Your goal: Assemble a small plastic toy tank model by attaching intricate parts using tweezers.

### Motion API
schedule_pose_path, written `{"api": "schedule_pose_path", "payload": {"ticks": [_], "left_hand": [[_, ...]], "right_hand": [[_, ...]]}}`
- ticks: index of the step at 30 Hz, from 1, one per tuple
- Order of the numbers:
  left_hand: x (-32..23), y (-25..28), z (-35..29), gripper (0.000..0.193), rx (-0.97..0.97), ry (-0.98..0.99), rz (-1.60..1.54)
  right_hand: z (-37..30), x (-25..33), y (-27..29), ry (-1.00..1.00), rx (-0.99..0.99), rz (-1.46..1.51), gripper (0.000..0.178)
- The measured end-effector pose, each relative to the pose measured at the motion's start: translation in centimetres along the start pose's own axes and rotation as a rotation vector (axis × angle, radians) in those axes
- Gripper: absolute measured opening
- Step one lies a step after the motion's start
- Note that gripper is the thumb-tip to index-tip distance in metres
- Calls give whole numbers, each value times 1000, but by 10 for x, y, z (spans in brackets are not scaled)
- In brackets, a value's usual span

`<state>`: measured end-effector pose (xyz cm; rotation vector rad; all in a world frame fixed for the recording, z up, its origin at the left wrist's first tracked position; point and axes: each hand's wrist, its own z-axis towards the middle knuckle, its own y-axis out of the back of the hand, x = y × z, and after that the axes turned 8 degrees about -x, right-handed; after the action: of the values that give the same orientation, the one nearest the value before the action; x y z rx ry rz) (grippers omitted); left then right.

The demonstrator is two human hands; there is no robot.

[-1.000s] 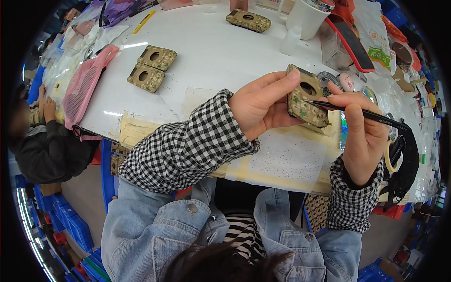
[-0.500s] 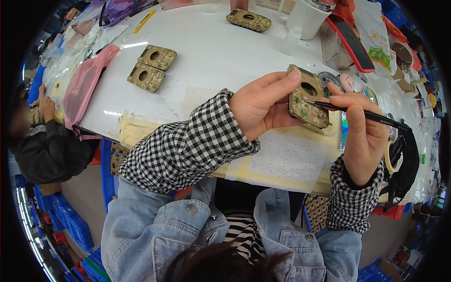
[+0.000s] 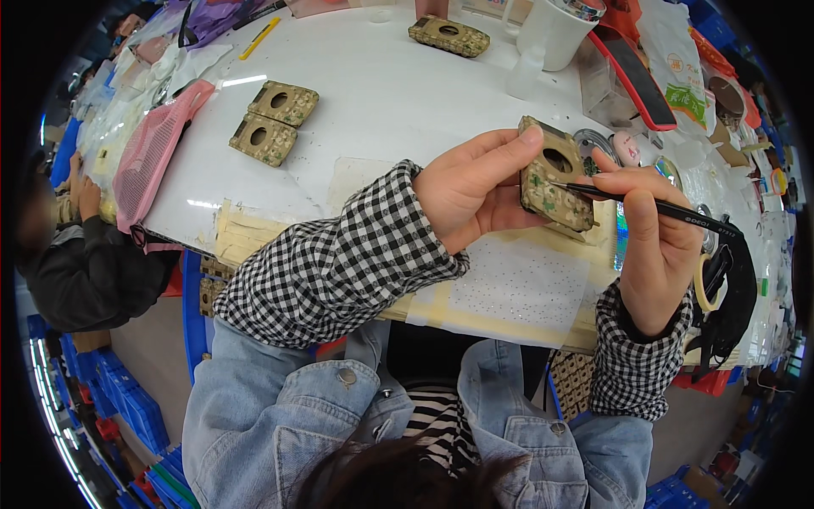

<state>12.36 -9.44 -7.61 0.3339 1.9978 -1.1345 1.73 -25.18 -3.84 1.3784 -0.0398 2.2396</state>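
Note:
My left hand [image 3: 475,182] grips a camouflage-painted model tank hull [image 3: 547,193] by its left side, the thumb lying along the top near the far end. A round hole shows in the upper face of the hull. Black pointed tweezers [image 3: 592,192] are pinched in my right hand [image 3: 657,233], their tip at the hull's top just nearer me than the hole. Two similar hulls [image 3: 282,103] lie side by side on the left of the table. Another tank hull [image 3: 449,37] rests at the far side.
On the white table [image 3: 381,93] a pink mesh basket [image 3: 157,157] and a yellow knife [image 3: 259,39] lie to the left. A white mug [image 3: 555,38] and a red-edged phone [image 3: 636,81] stand far right. A tape roll [image 3: 708,284] is beside my right wrist. Another person [image 3: 89,271] sits left.

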Motion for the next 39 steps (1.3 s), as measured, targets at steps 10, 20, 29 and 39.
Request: {"api": "schedule_pose_path", "payload": {"ticks": [10,20,29,39], "left_hand": [[-1,-1,1,46,26,-2,-31],[-2,-2,-1,47,17,-5,-16],[0,0,0,48,13,-10,-17],[0,1,2,48,5,-7,-46]], "right_hand": [[0,0,1,-15,-22,0,26],[0,0,1,-2,-13,-19,24],[1,0,0,10,-4,-13,24],[-1,1,1,-71,-158,131,29]]}}
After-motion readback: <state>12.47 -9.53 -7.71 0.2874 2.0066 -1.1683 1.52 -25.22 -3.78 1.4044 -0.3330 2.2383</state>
